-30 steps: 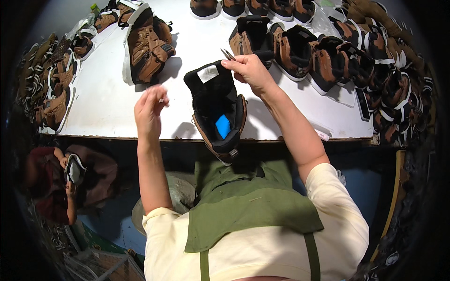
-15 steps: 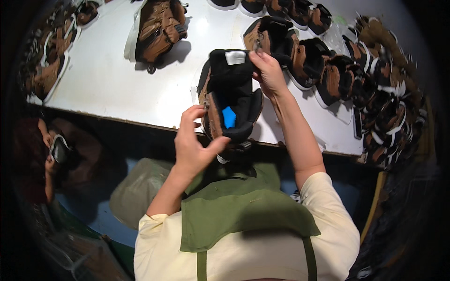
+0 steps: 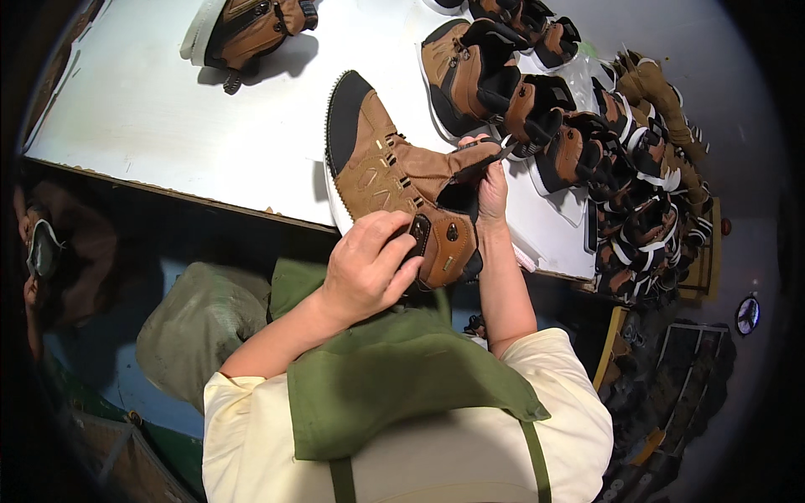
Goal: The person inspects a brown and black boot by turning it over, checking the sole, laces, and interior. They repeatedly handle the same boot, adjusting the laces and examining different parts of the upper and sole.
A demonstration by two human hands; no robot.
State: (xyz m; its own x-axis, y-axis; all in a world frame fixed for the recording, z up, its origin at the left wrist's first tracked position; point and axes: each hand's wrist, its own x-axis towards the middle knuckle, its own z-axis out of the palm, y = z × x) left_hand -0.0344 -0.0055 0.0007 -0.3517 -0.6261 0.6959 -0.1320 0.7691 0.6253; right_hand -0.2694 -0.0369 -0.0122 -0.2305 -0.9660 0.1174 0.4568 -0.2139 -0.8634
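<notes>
A brown boot (image 3: 402, 180) with a black toe cap, black hooks and a white sole edge is tilted on its side above the table's front edge, toe pointing away. Bent fingers of my left hand (image 3: 369, 264) press on its side near the lower hook, the thumb close to the heel; the fingertips are partly hidden. At the collar, my right hand (image 3: 493, 189) grips the tongue and upper opening from the far right side. No laces show in the boot.
Another brown boot (image 3: 256, 33) lies on the white table (image 3: 168, 134) at the far left. Several boots (image 3: 482, 75) stand in rows to the right, beside a heap of more shoes (image 3: 646, 184). At the left edge, another person's hand (image 3: 29, 289) holds a dark item.
The boot has turned from its open top facing me to its side showing, toe away. My left hand has shifted from the collar rim to the boot's side.
</notes>
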